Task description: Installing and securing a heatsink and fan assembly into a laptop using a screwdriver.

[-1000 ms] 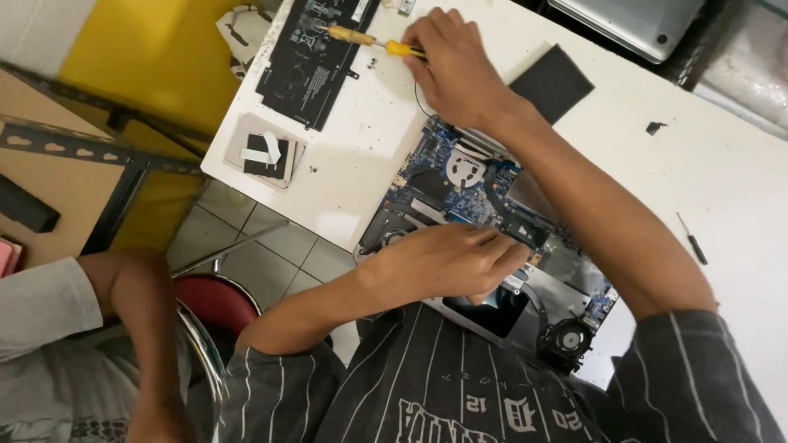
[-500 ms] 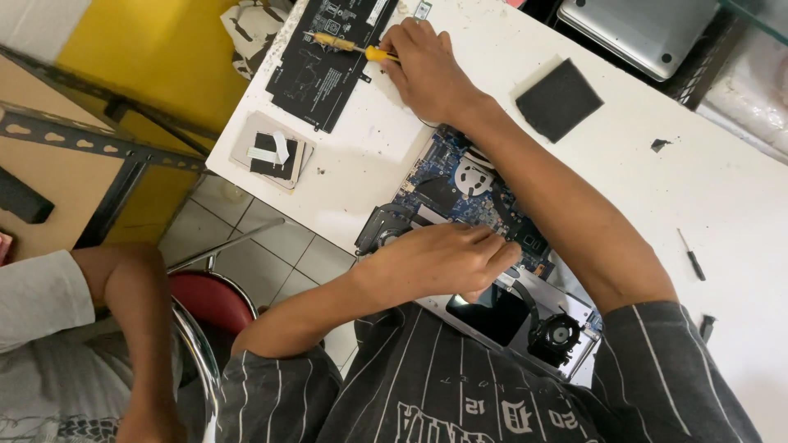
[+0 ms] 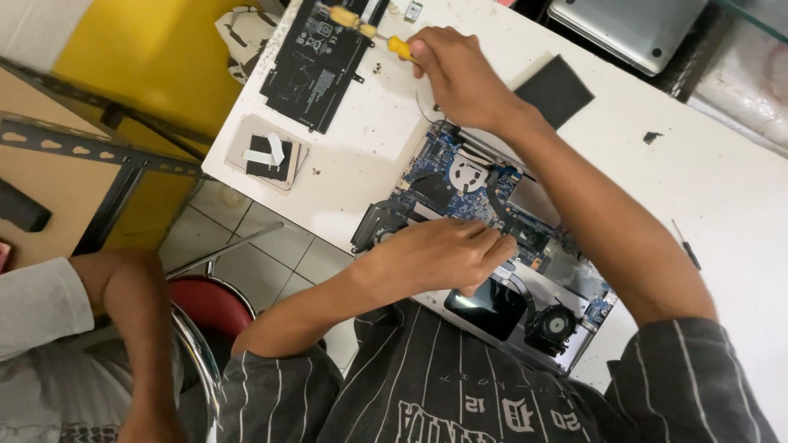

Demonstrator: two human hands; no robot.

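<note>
An opened laptop base (image 3: 566,271) lies on the white table (image 3: 722,189), showing its blue circuit board (image 3: 435,176) and a round fan (image 3: 552,324). My left hand (image 3: 439,254) rests on the board near its middle, fingers curled and pressing down on the parts. My right hand (image 3: 460,74) reaches past the laptop's far end and is shut on a yellow-handled screwdriver (image 3: 400,47). The tool's far end lies over a flat black battery pack (image 3: 316,61) on the table.
A black square pad (image 3: 554,90) lies beside my right forearm. A small stack of flat parts (image 3: 267,152) sits near the table's left edge. A closed silver laptop (image 3: 632,25) is at the top. Another person's arm (image 3: 131,328) and a red stool (image 3: 209,303) are lower left.
My right hand has stayed on the screwdriver by the battery pack, shifting only slightly. My left hand has stayed on the circuit board. The view has drifted a little.
</note>
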